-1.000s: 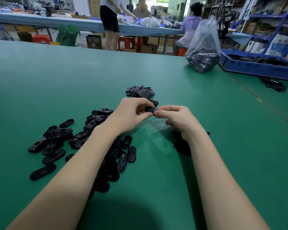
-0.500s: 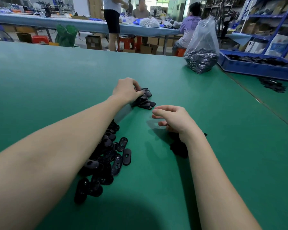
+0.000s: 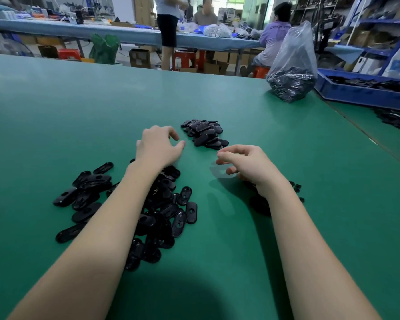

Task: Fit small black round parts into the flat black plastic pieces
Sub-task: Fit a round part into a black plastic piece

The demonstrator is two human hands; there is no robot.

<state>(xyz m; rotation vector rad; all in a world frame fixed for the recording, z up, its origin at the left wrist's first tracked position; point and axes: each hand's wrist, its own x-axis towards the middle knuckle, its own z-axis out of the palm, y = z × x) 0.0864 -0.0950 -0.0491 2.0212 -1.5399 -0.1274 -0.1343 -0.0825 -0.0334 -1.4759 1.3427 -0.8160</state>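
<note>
A spread of flat black oval pieces with holes (image 3: 166, 211) lies on the green table (image 3: 56, 112) under and around my left forearm. A smaller heap of the same pieces (image 3: 204, 133) sits farther out, just beyond both hands. Small black round parts (image 3: 296, 187) lie under and beside my right wrist, mostly hidden. My left hand (image 3: 158, 146) hovers over the table left of the far heap, fingers loosely curled, holding nothing. My right hand (image 3: 243, 163) hovers with relaxed curled fingers, thumb and forefinger close together; nothing shows between them.
A clear plastic bag of black parts (image 3: 291, 72) stands at the far right. A blue tray (image 3: 360, 93) with black parts sits beside it, with loose black pieces (image 3: 395, 120) before it. People work at a long table (image 3: 125, 34) behind.
My left hand carried the assembled piece out to the far heap, left it there, and has drawn back toward me with nothing in it. My right hand stayed roughly in place.
</note>
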